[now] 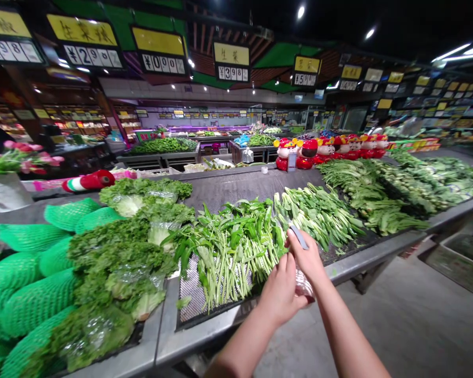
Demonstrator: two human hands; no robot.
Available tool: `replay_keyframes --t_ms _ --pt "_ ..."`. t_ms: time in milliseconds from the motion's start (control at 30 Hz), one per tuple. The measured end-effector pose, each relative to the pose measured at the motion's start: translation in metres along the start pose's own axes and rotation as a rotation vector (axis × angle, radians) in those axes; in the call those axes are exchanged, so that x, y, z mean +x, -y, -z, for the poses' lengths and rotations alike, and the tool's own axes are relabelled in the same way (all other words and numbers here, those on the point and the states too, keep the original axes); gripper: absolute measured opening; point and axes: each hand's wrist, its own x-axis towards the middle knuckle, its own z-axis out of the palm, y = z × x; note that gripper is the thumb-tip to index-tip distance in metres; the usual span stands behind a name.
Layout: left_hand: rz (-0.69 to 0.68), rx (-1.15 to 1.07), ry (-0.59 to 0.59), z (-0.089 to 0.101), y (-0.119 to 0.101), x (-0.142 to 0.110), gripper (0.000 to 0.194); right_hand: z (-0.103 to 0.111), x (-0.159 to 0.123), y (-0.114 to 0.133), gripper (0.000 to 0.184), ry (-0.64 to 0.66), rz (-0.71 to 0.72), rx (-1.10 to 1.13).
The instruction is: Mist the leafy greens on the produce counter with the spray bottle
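Observation:
My left hand (280,290) is curled at the shelf's front edge, its thumb under a shiny, pinkish-white ribbed thing (302,284) whose kind I cannot make out. Right beside it, my right hand (308,258) has its fingers bent together, with a grey flat strip (298,237) at them. The hands touch, and they hide much of the ribbed thing. Behind them lie long-stemmed leafy greens (232,252) on a mesh mat (191,291). Bunches of white-stemmed greens (319,212) lie just beyond my right hand.
Film-wrapped lettuces (122,268) and produce in green foam nets (35,299) fill the left. More greens (378,189) stretch right. Red figurines (331,149) line the back edge. Price signs (232,62) hang overhead. A plastic crate (463,257) sits on the floor at right.

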Motion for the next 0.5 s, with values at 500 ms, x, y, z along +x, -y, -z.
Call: replay_keyframes --t_ms 500 --pt "-0.041 -0.009 -0.025 0.033 0.022 -0.019 0.081 -0.035 -0.005 0.021 0.037 -0.022 0.001 -0.02"
